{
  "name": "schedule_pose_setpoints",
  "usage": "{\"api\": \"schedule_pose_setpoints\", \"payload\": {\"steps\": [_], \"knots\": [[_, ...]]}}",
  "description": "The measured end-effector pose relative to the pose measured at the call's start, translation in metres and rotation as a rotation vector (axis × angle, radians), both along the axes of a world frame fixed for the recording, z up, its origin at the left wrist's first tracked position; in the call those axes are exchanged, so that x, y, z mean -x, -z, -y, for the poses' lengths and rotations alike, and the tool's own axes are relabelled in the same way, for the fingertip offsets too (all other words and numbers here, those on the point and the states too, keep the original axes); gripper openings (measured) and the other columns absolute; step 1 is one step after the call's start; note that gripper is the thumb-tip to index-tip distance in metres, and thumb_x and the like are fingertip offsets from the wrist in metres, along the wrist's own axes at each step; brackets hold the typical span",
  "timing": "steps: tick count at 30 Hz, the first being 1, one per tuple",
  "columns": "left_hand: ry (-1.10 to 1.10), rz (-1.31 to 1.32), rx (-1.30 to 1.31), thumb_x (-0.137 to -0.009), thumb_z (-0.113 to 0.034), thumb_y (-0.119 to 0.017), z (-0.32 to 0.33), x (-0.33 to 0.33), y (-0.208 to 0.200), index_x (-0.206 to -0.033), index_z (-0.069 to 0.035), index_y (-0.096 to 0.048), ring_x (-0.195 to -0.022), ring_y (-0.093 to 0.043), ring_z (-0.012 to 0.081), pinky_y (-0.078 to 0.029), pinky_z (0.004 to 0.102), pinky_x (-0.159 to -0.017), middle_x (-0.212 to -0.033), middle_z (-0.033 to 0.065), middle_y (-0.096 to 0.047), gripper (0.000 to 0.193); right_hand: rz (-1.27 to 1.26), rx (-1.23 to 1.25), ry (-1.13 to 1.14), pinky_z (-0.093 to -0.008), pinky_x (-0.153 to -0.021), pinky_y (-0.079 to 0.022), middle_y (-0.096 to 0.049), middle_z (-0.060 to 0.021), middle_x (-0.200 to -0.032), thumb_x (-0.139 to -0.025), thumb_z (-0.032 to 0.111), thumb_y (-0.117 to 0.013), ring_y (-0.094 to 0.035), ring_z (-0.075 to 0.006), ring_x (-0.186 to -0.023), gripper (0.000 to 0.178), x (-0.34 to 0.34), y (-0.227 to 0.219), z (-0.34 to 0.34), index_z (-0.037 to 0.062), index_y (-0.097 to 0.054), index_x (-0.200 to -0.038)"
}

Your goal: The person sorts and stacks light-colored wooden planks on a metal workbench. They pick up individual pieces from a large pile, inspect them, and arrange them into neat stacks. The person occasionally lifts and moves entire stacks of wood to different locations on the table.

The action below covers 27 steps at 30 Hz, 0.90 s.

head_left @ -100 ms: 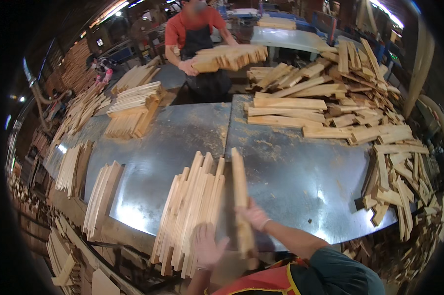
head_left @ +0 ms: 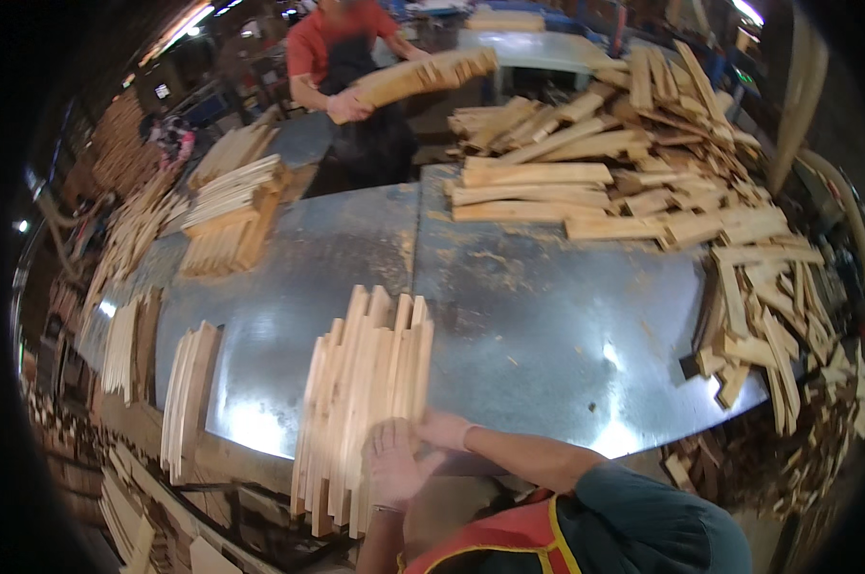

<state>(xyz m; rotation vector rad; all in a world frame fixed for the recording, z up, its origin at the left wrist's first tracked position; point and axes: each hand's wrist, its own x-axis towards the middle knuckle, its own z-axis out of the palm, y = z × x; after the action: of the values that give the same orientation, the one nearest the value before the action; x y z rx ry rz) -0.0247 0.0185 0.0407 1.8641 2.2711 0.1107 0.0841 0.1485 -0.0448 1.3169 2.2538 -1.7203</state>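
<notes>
A row of pale wooden boards (head_left: 365,383) lies side by side near the front edge of the metal table, their ends staggered. My left hand (head_left: 394,464) rests with fingers stretched out on the near part of these boards. Against the right side of the row, my right hand (head_left: 444,430) has its fingers closed on the outermost wooden board (head_left: 420,364). Some of its fingertips are hidden. Both hands wear pale coverings and sit close together.
Two smaller board stacks (head_left: 189,397) (head_left: 131,344) stand to the left on the metal table (head_left: 538,316). Behind them is a taller stack (head_left: 232,215). A large heap of loose wood (head_left: 624,163) fills the right. Across the table, a person (head_left: 351,77) carries a bundle of boards (head_left: 428,77).
My right hand has brought its separate board leftward against the row. The view has shifted slightly. The person opposite still holds the bundle, now more tilted.
</notes>
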Motion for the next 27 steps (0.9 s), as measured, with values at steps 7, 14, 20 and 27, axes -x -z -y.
{"api": "schedule_pose_setpoints", "payload": {"steps": [7, 14, 20, 27], "knots": [[-0.090, -0.377, -0.001, -0.092, -0.039, -0.067, -0.035, -0.041, 0.079, -0.159, -0.004, -0.041, -0.153, -0.035, 0.0397, -0.024, 0.0585, -0.127, -0.163, 0.0183, -0.041, 0.080, -0.152, 0.141, -0.255, -0.0410, -0.098, -0.056, -0.071, -0.0154, -0.127, -0.105, 0.035, -0.060, -0.069, -0.0302, -0.117, 0.043, -0.142, 0.009, -0.137, 0.0036, -0.059, -0.134], [0.061, -0.220, -0.161, -0.086, -0.041, -0.074, -0.148, -0.114, 0.084, -0.161, -0.007, -0.039, -0.152, -0.036, 0.0435, -0.028, 0.0578, -0.125, -0.162, 0.0177, -0.043, 0.089, -0.054, -0.444, 0.213, -0.0444, -0.103, -0.054, -0.064, -0.0210, -0.144, -0.094, 0.053, -0.070, -0.064, -0.0378, -0.127, 0.058, -0.308, -0.024, -0.363, 0.0111, -0.067, -0.133], [0.115, -0.057, -0.212, -0.085, -0.047, -0.073, -0.203, -0.145, 0.129, -0.147, -0.006, -0.052, -0.140, -0.048, 0.0486, -0.041, 0.0623, -0.114, -0.150, 0.0192, -0.051, 0.077, 0.461, -0.802, 0.321, -0.0484, -0.112, -0.047, -0.060, -0.0214, -0.151, -0.097, 0.066, -0.058, -0.059, -0.0408, -0.135, 0.076, -0.340, -0.084, -0.552, 0.0050, -0.061, -0.142], [0.030, 0.000, 0.084, -0.100, -0.066, -0.049, -0.210, -0.137, 0.131, -0.152, -0.007, -0.047, -0.130, -0.051, 0.0512, -0.046, 0.0662, -0.100, -0.151, 0.0234, -0.049, 0.078, 0.826, -0.839, 0.074, -0.0460, -0.116, -0.044, -0.055, -0.0203, -0.157, -0.100, 0.074, -0.045, -0.053, -0.0389, -0.143, 0.087, -0.336, -0.058, -0.709, 0.0042, -0.058, -0.149]]}}
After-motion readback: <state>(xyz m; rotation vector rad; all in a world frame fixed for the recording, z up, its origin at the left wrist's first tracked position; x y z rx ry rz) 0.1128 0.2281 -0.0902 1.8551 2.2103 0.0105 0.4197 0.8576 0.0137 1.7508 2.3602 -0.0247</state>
